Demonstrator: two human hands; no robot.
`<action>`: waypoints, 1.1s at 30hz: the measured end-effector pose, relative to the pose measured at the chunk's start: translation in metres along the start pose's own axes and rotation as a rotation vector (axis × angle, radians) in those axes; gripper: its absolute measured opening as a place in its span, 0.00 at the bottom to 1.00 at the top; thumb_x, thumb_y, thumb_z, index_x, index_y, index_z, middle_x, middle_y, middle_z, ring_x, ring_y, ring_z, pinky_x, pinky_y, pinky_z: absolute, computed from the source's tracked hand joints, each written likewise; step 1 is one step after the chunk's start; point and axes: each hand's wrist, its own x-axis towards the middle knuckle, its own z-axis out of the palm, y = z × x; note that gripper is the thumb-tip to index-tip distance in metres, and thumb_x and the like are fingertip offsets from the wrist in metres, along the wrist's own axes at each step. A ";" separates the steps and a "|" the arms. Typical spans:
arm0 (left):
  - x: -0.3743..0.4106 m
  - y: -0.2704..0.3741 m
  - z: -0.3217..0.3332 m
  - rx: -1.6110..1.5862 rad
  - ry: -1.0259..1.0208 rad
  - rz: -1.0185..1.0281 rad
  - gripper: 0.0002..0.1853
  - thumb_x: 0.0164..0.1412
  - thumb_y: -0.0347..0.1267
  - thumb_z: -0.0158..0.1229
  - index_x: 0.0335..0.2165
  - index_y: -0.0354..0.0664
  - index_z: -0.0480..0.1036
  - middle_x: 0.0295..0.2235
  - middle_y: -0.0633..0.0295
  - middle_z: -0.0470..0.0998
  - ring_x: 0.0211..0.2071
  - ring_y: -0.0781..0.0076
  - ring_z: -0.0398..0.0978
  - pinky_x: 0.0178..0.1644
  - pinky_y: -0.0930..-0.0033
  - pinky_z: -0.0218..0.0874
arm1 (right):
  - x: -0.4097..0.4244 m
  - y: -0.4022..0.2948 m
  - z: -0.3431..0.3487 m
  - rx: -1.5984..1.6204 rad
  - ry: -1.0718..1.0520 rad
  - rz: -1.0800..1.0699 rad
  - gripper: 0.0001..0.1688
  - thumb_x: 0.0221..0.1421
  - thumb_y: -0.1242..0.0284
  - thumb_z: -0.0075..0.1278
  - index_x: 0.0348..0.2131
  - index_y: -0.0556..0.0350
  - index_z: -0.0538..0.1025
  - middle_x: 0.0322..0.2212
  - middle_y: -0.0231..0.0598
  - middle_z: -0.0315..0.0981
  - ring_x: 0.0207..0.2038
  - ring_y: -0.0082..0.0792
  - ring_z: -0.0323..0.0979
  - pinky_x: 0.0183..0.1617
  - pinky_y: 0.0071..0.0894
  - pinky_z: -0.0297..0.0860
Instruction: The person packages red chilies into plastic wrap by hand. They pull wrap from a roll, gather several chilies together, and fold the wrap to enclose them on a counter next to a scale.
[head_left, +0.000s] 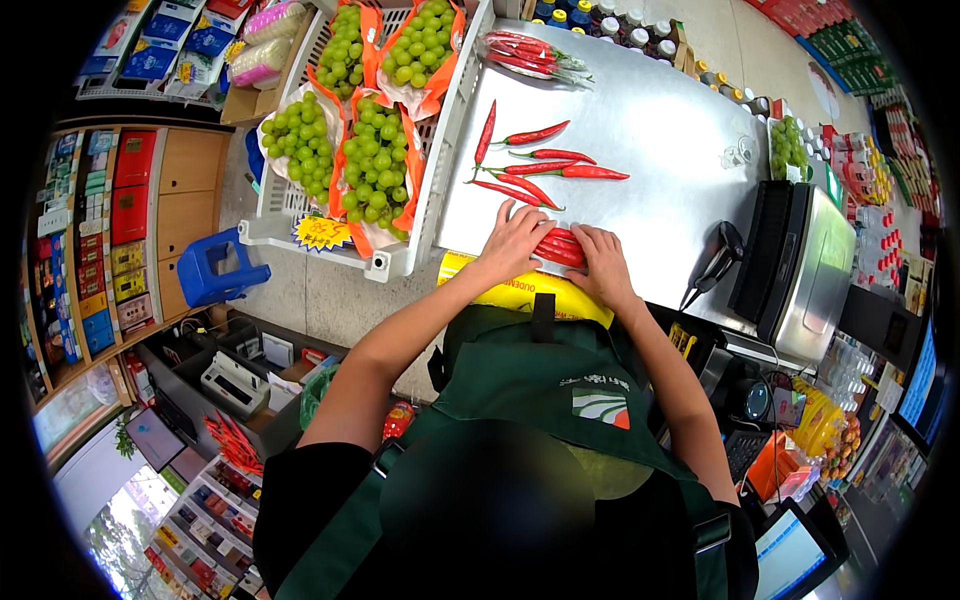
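Observation:
My left hand (519, 241) and my right hand (602, 262) close in from both sides on a bunch of red chili peppers (560, 248) at the near edge of a metal counter (660, 127). The peppers lie side by side between my fingers. Beyond them, several loose red chili peppers (536, 169) are scattered on the metal. At the counter's far left corner lies a clear-wrapped pack of red chili peppers (529, 56). Yellow printed plastic (517, 291) lies along the near edge, just below my hands, against the green apron.
On the left, a white plastic crate (442, 142) holds bagged green grapes (375, 157). To the right are a black handheld scanner (716, 259) and a metal-and-black machine (795, 262). Bottles (637, 37) line the far edge. A blue stool (217, 266) stands on the floor.

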 end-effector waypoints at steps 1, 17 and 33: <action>0.001 0.000 -0.001 0.014 0.005 0.010 0.35 0.33 0.32 0.68 0.45 0.41 0.67 0.44 0.59 0.65 0.51 0.63 0.59 0.60 0.49 0.38 | 0.000 -0.001 -0.003 0.010 0.004 0.006 0.44 0.31 0.70 0.62 0.51 0.56 0.62 0.47 0.42 0.61 0.50 0.43 0.59 0.56 0.40 0.54; -0.011 -0.043 -0.024 -0.347 0.134 -0.294 0.11 0.55 0.32 0.51 0.35 0.40 0.75 0.32 0.54 0.76 0.36 0.56 0.71 0.44 0.62 0.60 | -0.010 0.047 0.008 0.525 0.310 0.415 0.12 0.51 0.74 0.48 0.37 0.59 0.74 0.34 0.46 0.71 0.38 0.41 0.69 0.44 0.33 0.65; 0.043 -0.074 -0.020 -0.298 0.107 -0.251 0.13 0.55 0.31 0.50 0.38 0.38 0.74 0.38 0.52 0.75 0.41 0.54 0.71 0.48 0.61 0.61 | 0.056 0.034 -0.009 0.532 0.159 0.343 0.14 0.52 0.78 0.45 0.40 0.61 0.74 0.37 0.47 0.74 0.39 0.41 0.73 0.43 0.32 0.67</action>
